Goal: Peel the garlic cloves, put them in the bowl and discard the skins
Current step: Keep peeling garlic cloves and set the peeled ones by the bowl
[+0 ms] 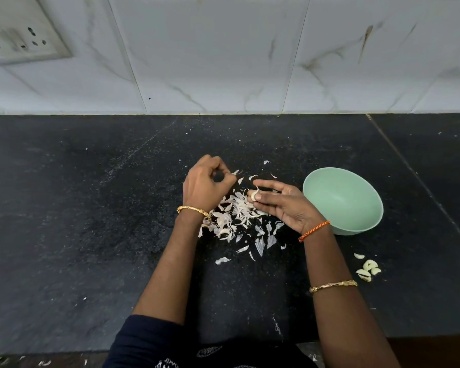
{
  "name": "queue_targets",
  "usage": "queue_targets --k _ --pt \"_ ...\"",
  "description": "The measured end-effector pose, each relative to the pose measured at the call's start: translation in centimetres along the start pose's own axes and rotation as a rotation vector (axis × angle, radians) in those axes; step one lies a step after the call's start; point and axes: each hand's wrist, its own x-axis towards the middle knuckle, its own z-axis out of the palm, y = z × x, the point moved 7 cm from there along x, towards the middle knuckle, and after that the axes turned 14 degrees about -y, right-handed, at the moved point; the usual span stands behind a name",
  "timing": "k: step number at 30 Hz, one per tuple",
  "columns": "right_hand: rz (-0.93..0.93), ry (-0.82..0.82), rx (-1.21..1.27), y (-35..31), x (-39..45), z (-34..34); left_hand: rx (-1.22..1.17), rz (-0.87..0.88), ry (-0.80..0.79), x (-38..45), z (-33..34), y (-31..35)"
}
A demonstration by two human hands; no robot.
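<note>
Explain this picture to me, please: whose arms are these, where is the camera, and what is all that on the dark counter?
There is no machine here: a person wears a camera on the head, looking down at their own arms. The right hand pinches a garlic clove at its fingertips. The left hand is curled; whether it holds a scrap of skin is unclear. Between them lies a pile of skins on the black counter. A green bowl stands on the right, and a few cloves lie near it.

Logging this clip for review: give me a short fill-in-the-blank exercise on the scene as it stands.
1. The right hand pinches a garlic ____.
2. The green bowl sits to the ____ of the skins.
3. The loose cloves lie on the ____, outside the bowl.
4. The left hand is ____, thumb meeting fingertip.

Missing words: clove; right; counter; curled
</note>
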Motion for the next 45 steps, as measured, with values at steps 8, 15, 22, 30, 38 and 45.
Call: queue_targets --k 8,15,22,30,38,45 --pt "-0.036 -0.015 0.146 0.6 0.4 0.2 0.007 -0.071 -0.111 -0.7 1.7 -0.6" --pt "-0.050 0.024 0.240 1.0 0.6 -0.1 -0.147 -0.015 -0.312 -0.3 3.5 -0.1" --pt "-0.081 0.048 0.256 0.9 0.9 -0.5 -0.137 0.038 -0.368 -0.3 4.0 0.9" --pt "-0.111 0.091 0.175 0.5 0.7 -0.7 0.061 0.015 -0.329 -0.4 3.9 2.0" --pt "-0.119 0.149 0.091 0.0 0.9 -0.8 0.013 0.050 -0.275 -0.2 4.6 2.3" --pt "-0.067 0.135 0.099 0.3 1.1 -0.4 -0.032 0.036 -0.207 -0.4 4.8 1.7"
